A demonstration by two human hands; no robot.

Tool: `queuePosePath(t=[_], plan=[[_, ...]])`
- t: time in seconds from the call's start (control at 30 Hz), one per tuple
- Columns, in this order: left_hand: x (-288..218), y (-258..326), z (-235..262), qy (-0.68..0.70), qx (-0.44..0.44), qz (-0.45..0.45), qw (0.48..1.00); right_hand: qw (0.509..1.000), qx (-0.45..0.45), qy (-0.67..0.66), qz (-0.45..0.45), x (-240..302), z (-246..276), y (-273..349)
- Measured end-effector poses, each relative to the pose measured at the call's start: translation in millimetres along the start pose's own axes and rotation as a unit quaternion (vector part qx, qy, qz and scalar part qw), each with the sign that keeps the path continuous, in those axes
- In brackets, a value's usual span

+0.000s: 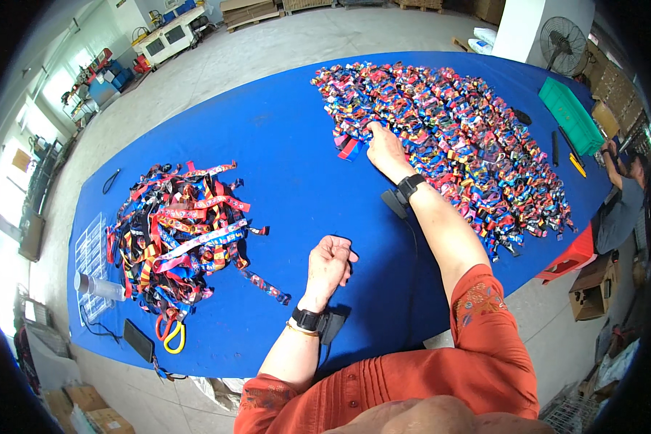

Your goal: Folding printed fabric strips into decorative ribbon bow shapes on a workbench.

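Observation:
On the blue tabletop, my left hand rests with its fingers curled inward and nothing visible in them. To its left lies a heap of long patterned fabric straps in red, blue, black and yellow. My right hand reaches to the near left edge of a wide spread of small folded strap pieces. Its fingers are pinched together over the pieces; what they hold is hidden. A red and blue strap piece lies just left of those fingers. Both wrists wear black bands.
At left are a clear bottle, a white wire rack, a phone and scissors with a yellow handle. At right are a green crate, a yellow cutter, a red plastic bin and another person.

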State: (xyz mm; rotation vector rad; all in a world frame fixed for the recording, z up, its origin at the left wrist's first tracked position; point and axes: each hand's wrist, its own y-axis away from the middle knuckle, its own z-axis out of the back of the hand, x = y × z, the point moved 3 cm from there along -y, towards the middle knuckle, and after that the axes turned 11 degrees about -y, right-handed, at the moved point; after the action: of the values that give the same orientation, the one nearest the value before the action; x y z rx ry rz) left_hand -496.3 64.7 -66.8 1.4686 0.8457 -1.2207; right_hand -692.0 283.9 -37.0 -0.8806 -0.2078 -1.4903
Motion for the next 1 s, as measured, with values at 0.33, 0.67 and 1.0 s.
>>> queuePosePath(t=[0.33,0.67,1.0], plan=[[-0.1,-2.2,2.9,0.006,-0.001,-0.014,1.0,0.998,0.061,0.008,-0.025,16.9,21.2,23.2],[2.4,-0.9,1.0,0.007,0.003,-0.008,1.0,0.979,0.118,-0.118,-0.118,1.0,-11.0,23.6],[0.3,-1.3,1.6,0.005,-0.001,-0.005,1.0,0.992,0.092,-0.058,-0.067,3.1,-21.5,13.0]])
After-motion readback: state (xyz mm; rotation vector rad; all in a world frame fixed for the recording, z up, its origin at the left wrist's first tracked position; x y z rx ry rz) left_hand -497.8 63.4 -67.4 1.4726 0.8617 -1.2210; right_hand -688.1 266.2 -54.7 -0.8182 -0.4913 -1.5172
